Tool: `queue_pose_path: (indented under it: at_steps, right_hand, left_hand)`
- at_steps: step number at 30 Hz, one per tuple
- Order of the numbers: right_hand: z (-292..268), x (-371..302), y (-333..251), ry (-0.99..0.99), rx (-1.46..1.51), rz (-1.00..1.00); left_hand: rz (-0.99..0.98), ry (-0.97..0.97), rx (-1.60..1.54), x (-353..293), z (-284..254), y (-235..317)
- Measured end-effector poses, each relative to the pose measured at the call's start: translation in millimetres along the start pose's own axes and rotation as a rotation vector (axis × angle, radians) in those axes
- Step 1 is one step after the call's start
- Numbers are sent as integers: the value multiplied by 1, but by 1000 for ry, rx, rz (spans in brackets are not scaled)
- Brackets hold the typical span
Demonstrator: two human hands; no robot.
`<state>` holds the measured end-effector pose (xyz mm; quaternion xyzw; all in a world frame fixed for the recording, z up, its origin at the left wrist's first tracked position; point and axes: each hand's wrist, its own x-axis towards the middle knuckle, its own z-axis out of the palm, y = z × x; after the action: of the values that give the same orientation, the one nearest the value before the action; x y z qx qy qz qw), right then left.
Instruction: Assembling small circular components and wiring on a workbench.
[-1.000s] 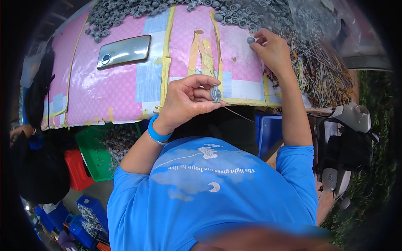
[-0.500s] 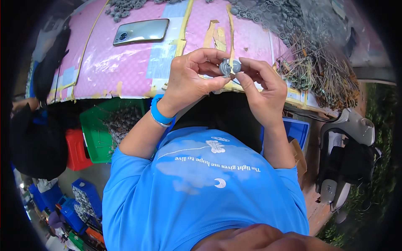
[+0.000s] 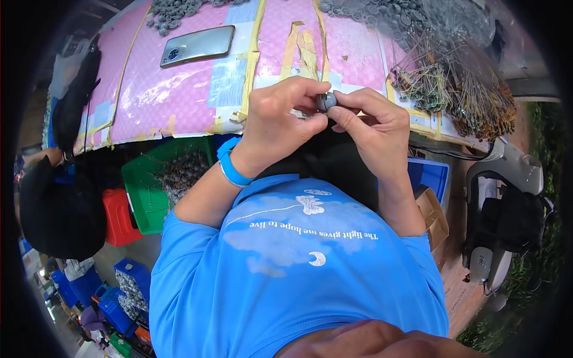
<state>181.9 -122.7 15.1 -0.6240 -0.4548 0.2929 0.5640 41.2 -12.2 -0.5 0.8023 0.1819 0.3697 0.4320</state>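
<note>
Between the fingertips of both hands is a small grey rounded plastic part (image 3: 326, 101), held just above the table's near edge. My left hand (image 3: 283, 110), with a blue band at its wrist, grips the part's left side between thumb and fingers. From the other side my right hand (image 3: 373, 122) pinches it with thumb and forefinger. The fingers cover much of the part, so its inner side is hidden. Similar loose grey parts (image 3: 382, 15) lie heaped at the table's far side. Right of my hands lies a bundle of thin wires (image 3: 459, 89) with coloured ends.
A phone (image 3: 198, 45) lies on the pink-covered table (image 3: 161, 89). Below the near edge stand a green bin (image 3: 138, 197) holding grey parts with wires, a red container (image 3: 121, 216), a blue bin (image 3: 431, 174) and a cardboard box (image 3: 434, 219). A parked scooter (image 3: 498, 173) is at the right.
Two grey pieces, one in each hand, have come together into a single rounded part. My right hand has shifted slightly left and down, closer to the left hand's fingertips.
</note>
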Motion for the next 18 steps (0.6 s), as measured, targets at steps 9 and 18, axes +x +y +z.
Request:
queue_pose_path:
  at_steps: [9, 18]
  right_hand:
    - [-5, 7, 16, -18, 205, 94]
    - [-18, 15, 35, -283, 646, 83]
  left_hand:
    - [39, 6, -111, 6, 2, -7]
    - [-207, -147, -477, 3, 2, -1]
